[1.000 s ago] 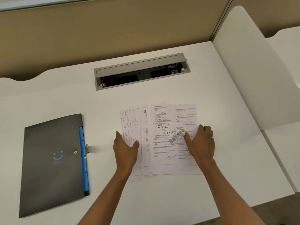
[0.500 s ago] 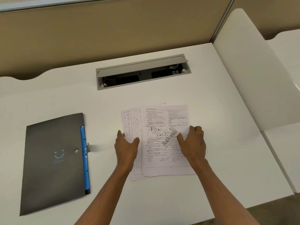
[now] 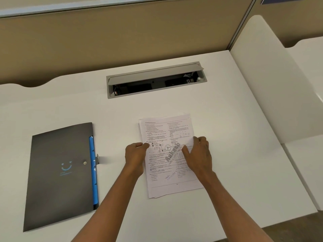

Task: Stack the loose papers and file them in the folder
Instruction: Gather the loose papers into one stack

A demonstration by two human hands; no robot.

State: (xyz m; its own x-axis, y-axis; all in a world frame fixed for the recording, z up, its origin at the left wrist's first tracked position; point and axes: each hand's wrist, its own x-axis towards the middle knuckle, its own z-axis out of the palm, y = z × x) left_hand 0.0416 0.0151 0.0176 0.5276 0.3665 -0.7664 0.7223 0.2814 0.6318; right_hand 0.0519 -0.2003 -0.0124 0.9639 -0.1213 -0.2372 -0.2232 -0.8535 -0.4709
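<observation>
Several printed papers [image 3: 166, 133] lie in one nearly squared pile in the middle of the white desk, with a few edges still peeking out at the bottom. My left hand [image 3: 135, 155] pinches the pile's left edge, thumb on top. My right hand [image 3: 198, 154] grips the right edge, its thumb pressing on the top sheet. A dark grey folder [image 3: 59, 173] with a snap button and blue inner tabs lies closed and flat to the left, a hand's width from the pile.
A grey cable tray [image 3: 155, 79] with its lid raised is set into the white desk [image 3: 236, 137] behind the papers. A white side panel [image 3: 267, 81] rises on the right. A tan partition runs along the back.
The fanned-out sheets have been pushed together from both sides into one pile. Both hands have gone from lying flat on the sheets to gripping the pile's edges.
</observation>
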